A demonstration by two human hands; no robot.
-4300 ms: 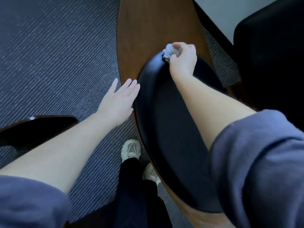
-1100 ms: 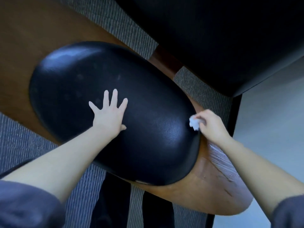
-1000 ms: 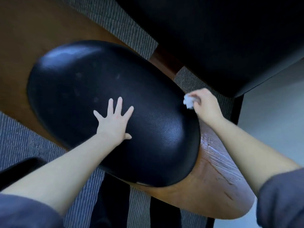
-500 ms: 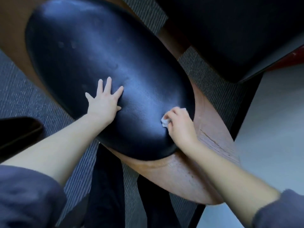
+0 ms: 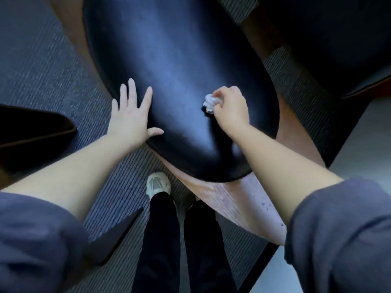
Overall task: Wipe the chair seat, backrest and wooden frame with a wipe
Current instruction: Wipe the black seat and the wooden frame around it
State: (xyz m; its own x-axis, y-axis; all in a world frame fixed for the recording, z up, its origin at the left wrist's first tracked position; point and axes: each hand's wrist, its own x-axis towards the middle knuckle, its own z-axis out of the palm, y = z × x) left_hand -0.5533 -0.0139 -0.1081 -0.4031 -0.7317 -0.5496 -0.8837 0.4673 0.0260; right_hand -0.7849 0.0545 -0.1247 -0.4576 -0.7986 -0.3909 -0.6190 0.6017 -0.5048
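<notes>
A black padded chair cushion [image 5: 173, 66] fills the middle of the head view, set in a curved wooden frame [image 5: 237, 199]. My left hand [image 5: 131, 117] lies flat with straight, spread fingers on the cushion's left edge. My right hand [image 5: 230, 108] grips a crumpled white wipe [image 5: 210, 102] and presses it on the cushion's near right part. Small wet drops show on the wood below the cushion.
Striped grey carpet [image 5: 42, 66] lies around the chair. Another black padded seat [image 5: 338, 39] stands at the upper right, and a dark curved piece [image 5: 31, 132] lies at the left. My legs and a white shoe [image 5: 157, 183] are under the chair's near edge.
My right hand has slid the wipe from the cushion's right rim onto its near surface. My left hand has moved to the left edge. The view tilted down; my shoe shows.
</notes>
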